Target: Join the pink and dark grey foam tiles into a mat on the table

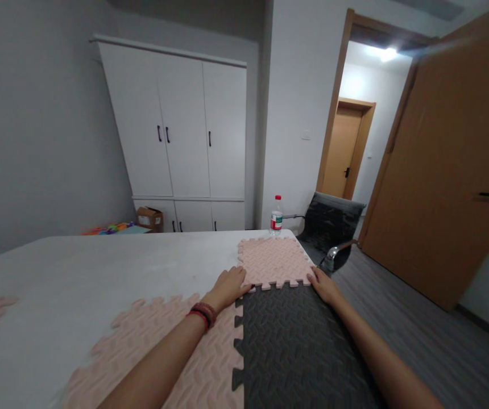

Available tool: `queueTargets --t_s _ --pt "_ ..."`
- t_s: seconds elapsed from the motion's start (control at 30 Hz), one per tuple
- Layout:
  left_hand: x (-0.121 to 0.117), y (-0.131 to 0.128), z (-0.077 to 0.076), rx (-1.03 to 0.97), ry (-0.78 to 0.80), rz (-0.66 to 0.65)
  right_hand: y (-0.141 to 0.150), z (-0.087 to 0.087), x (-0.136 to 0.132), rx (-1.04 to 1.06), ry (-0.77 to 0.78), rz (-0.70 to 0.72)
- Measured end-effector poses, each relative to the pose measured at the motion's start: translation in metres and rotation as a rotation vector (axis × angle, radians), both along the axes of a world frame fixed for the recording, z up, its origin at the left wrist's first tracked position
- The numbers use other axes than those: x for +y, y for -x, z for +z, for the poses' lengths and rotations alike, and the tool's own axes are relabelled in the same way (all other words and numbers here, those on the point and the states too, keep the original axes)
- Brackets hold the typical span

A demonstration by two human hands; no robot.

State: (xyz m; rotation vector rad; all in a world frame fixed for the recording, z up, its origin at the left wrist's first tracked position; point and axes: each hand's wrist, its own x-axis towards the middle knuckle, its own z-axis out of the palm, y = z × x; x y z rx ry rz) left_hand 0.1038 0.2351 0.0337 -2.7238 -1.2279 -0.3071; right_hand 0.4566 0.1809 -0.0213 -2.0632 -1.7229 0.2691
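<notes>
Seen from the head camera, both hands lie flat on foam mats spread over a white table (pixel 78 267). The left hand (pixel 230 285) rests palm down with its fingers together and stretched out, gripping nothing; its fingertips press on the toothed near-left corner of the far pink mat (pixel 273 261), right where that mat meets the dark grey mat (pixel 295 341). A red and brown bracelet (pixel 204 314) sits on the wrist just behind this hand. Under that wrist and forearm lies the near pink mat (pixel 159 346), whose toothed edge is locked into the left side of the dark grey mat. The right hand (pixel 323 284) is also open and flat, fingers together, clamped on nothing; it lies on the far right corner of the dark grey mat, with its fingertips touching the near-right corner of the far pink mat at the seam. The seam between the two mats runs from one hand to the other. Beyond the hands, past the far edge of the far pink mat, a water bottle (pixel 276 216) stands upright on the table. Just beyond the right hand, off the table edge, is a black chair (pixel 332 224). Far behind the left hand stands a white wardrobe (pixel 180 136), with a cardboard box (pixel 149 217) at its foot, and right of the right hand an open wooden door (pixel 449 170).
</notes>
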Motion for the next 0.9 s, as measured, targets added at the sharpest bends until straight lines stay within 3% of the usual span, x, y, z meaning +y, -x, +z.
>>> queueTargets --t_s 0.3,0.4,0.53,0.67,0.73,0.9 --pt "0.0 -0.008 0.003 0.032 -0.032 -0.003 0.015 0.018 -0.013 -0.185 0.067 -0.044" --pt "-0.001 -0.011 0.005 0.036 -0.011 -0.066 0.02 0.023 -0.012 -0.249 0.103 -0.05" --pt "-0.001 -0.008 0.001 0.083 0.107 -0.194 0.034 0.046 0.002 -0.312 0.12 -0.023" --pt "0.002 -0.003 -0.008 0.093 0.197 -0.203 0.066 0.066 0.031 -0.311 0.075 0.039" --pt "0.004 -0.002 -0.01 0.091 0.225 -0.193 0.084 0.062 0.042 -0.291 0.08 0.063" --pt "0.001 -0.005 -0.008 0.069 0.236 -0.163 0.107 0.029 0.044 -0.234 0.212 0.139"
